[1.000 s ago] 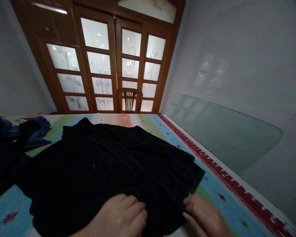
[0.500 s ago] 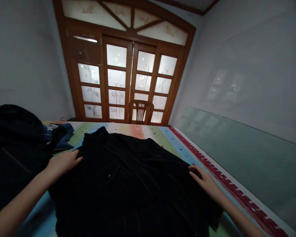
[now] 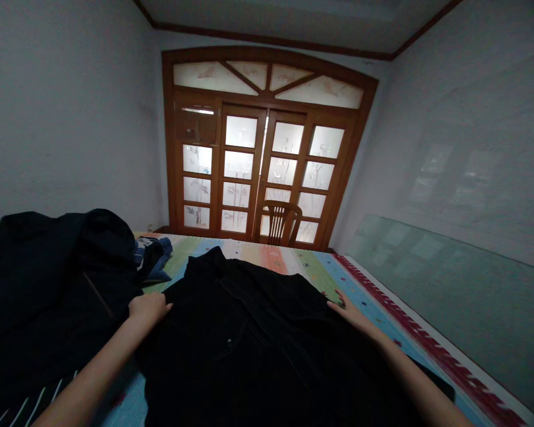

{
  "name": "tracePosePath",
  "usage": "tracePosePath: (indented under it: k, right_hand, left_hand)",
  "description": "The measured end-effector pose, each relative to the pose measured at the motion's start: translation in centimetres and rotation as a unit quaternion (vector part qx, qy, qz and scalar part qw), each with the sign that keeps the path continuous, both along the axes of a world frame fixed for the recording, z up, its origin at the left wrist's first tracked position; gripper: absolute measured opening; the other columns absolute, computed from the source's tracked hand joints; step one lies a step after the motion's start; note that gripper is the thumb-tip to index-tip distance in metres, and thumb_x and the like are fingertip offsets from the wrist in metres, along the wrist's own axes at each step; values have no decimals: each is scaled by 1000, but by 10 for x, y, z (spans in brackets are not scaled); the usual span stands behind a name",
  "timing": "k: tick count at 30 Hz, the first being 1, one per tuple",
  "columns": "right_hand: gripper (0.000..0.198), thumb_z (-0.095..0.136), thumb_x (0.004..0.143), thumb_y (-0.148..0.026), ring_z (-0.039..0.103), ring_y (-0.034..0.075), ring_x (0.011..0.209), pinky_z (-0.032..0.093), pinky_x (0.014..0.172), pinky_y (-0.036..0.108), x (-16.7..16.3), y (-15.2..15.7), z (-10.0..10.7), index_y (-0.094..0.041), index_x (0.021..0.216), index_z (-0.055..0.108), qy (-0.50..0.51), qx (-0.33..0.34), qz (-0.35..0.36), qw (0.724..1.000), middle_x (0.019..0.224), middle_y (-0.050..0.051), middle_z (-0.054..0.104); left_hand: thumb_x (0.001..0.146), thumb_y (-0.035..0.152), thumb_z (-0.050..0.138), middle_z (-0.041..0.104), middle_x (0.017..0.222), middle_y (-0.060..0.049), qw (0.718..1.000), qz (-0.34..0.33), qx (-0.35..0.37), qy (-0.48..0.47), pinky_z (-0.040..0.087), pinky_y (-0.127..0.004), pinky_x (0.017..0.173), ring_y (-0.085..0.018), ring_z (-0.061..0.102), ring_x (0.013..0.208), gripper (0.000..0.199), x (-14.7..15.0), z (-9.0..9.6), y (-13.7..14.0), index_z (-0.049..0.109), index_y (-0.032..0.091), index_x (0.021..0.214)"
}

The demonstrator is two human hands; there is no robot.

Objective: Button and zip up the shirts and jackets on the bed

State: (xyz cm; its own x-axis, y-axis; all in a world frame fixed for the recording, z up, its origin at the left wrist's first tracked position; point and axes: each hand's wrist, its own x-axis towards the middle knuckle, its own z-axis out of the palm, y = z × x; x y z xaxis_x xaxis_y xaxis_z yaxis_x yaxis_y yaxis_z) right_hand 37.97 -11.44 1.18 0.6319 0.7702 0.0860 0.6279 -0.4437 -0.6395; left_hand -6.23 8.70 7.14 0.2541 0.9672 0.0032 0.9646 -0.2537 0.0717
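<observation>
A black shirt [image 3: 267, 338] with a collar, a buttoned chest pocket and pale stitching lies spread before me, collar end away from me. My left hand [image 3: 149, 309] is closed on its left shoulder edge, thumb pointing right and fingertips hidden. At the shirt's right shoulder edge, my right hand [image 3: 345, 309] touches the cloth with thumb and a finger apart. The lower part of the shirt runs out of view at the bottom. My right forearm crosses over its right side.
Dark clothing [image 3: 57, 284] is heaped at the left, with blue folded cloth [image 3: 158, 261] behind it. A striped, colourful bedcover [image 3: 311, 267] lies beneath. A greenish panel [image 3: 445, 279] leans along the right wall. Behind stand a wooden chair [image 3: 279, 222] and glazed doors.
My view has tilted up and swung left. My right hand has moved from the sleeve up to the shoulder, and its fingers have spread. My left hand keeps its hold on the shirt.
</observation>
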Motion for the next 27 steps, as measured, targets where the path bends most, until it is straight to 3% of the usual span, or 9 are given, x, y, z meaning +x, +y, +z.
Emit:
tracePosePath:
  k: [5, 12, 18, 21, 23, 27]
  right_hand:
    - [60, 56, 65, -35, 47, 25, 104, 36, 88, 33, -11, 11, 7, -10, 118, 41, -15, -28, 6, 999, 114, 14, 52]
    - [37, 55, 67, -29, 55, 27, 91, 42, 77, 34, -37, 7, 24, -10, 99, 58, -36, -77, 7, 996, 94, 14, 62]
    - [33, 52, 68, -29, 57, 26, 88, 44, 71, 34, -117, -15, 56, -17, 98, 58, -113, -40, 61, 991, 94, 10, 63]
    - [38, 46, 69, -20, 59, 23, 84, 45, 68, 32, -171, -38, 61, -20, 106, 53, -208, 13, 136, 968, 93, 6, 64]
    - [49, 44, 65, -14, 60, 19, 82, 46, 67, 27, -200, -50, 54, -20, 113, 47, -267, 73, 206, 939, 96, 5, 63]
    - [43, 45, 66, -10, 57, 13, 47, 40, 41, 21, -242, -61, 23, -19, 107, 51, -413, 133, 293, 852, 59, -1, 62]
  left_hand:
    - [70, 23, 52, 59, 95, -23, 997, 3, -4, 83, 40, -38, 72, -34, 53, 93, 24, -6, 6, -3, 63, 6, 83]
    - [79, 11, 30, 58, 102, -19, 995, -55, -31, 73, 40, -34, 73, -26, 55, 93, 31, -1, 10, -6, 53, 7, 99]
    - [83, 25, 25, 60, 94, -17, 994, -102, -28, 0, 42, -32, 67, -25, 58, 84, 30, 14, 23, -16, 45, 9, 98]
    - [82, 29, 24, 61, 87, -12, 987, -131, -14, -90, 41, -30, 67, -22, 59, 79, 28, 22, 31, -24, 45, 13, 92]
    - [81, 31, 24, 61, 87, -9, 977, -158, -23, -142, 41, -28, 69, -20, 58, 79, 28, 28, 34, -33, 44, 15, 92]
    - [80, 39, 26, 56, 105, -8, 947, -233, -103, -198, 37, -26, 81, -18, 53, 95, 40, 42, 31, -62, 41, 15, 108]
